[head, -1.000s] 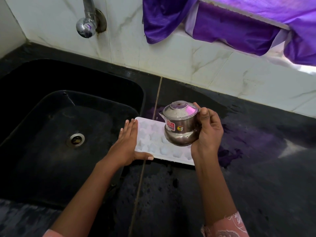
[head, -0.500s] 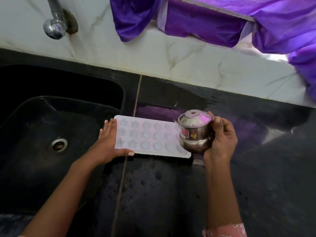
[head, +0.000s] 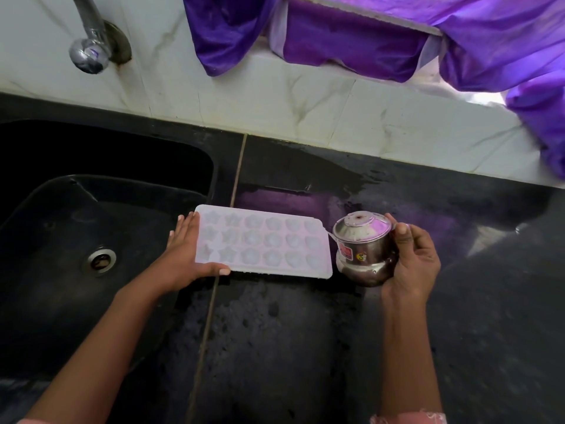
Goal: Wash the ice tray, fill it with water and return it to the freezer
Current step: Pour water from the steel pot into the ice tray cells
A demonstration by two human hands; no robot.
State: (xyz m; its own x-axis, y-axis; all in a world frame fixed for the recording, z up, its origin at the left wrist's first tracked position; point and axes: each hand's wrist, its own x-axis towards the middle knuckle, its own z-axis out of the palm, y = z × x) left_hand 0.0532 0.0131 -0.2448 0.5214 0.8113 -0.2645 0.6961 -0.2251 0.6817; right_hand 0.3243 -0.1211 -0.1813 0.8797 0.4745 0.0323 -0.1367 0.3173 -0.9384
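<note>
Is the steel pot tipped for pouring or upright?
Upright, roughly. The right hand grips the steel pot with its lid on top, spout at the right end of the ice tray; no water runs out.

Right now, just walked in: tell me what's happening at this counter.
A person is working at a black counter beside the sink. Their left hand steadies the left end of a white ice tray lying flat on the counter, fingers straight. Their right hand holds a small steel pot just right of the tray, spout toward it. No water is visibly pouring.
</note>
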